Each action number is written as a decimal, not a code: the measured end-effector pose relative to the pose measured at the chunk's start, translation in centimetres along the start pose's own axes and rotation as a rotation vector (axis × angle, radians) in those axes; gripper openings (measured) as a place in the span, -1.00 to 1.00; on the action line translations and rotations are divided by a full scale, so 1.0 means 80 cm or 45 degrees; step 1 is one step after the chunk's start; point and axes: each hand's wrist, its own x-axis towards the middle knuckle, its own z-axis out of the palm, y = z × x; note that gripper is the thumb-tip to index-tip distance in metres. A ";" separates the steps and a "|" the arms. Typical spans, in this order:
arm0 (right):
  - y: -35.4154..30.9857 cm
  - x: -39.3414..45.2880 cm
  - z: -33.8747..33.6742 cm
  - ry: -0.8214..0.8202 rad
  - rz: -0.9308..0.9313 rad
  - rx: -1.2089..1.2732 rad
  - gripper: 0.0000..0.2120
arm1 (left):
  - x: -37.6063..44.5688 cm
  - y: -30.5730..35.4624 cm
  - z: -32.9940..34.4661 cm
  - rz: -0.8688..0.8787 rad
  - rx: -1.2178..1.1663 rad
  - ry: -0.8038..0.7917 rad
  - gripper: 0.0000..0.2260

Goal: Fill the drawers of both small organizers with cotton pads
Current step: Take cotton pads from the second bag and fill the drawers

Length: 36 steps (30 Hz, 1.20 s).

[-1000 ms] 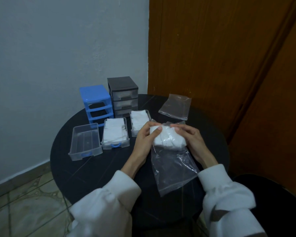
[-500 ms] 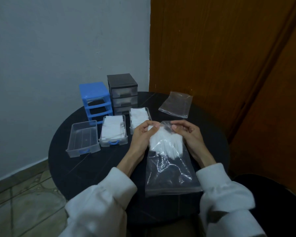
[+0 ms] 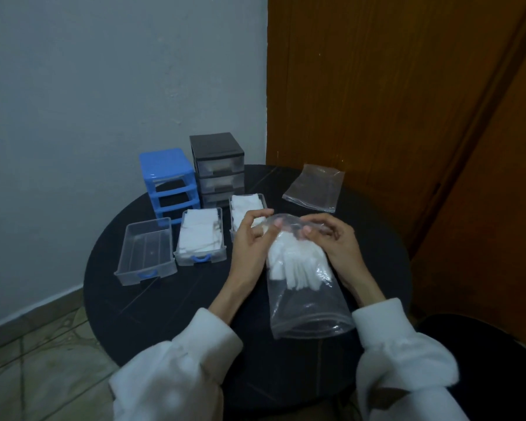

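A clear plastic bag (image 3: 308,302) lies on the round black bench (image 3: 176,302) in front of the person, its far end lifted between both hands. Inside its upper half sits a loose stack of white cotton pads (image 3: 295,262); the near half of the bag looks empty and puffed. The left hand (image 3: 251,243) holds the bag's left upper edge, its fingers (image 3: 257,215) curled with the thumb pressed on the plastic. The right hand (image 3: 331,238) grips the right side of the mouth, fingers bent round the film. No print or label can be read on the bag.

Just left of the left hand, partly hidden behind it, a clear drawer (image 3: 246,205) is full of white pads. Beside that stands a second clear drawer with a blue handle (image 3: 201,238), also full of pads. Further left a third clear drawer (image 3: 146,250), blue-handled too, holds none.

Behind the drawers, by the wall, stands a blue organizer (image 3: 167,177) with its three slots open and bare. Touching or just beside it on the right is a dark grey organizer (image 3: 217,165) with three translucent drawers in place; pale contents show through them. Neither carries readable writing.

A second clear bag (image 3: 315,188) lies flat at the far right of the bench, well apart from the hands, near a wooden door (image 3: 392,86).
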 end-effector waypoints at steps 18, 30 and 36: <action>-0.001 -0.004 0.006 -0.153 0.022 0.236 -0.58 | 0.004 -0.004 -0.013 0.118 0.078 -0.009 -0.86; 0.003 -0.002 0.003 -0.126 -0.124 -0.031 -0.90 | 0.005 -0.010 -0.016 0.230 0.274 0.109 -0.88; 0.006 0.004 0.003 -0.084 -0.114 -0.088 -0.88 | 0.007 -0.015 -0.019 0.234 0.336 0.084 -0.93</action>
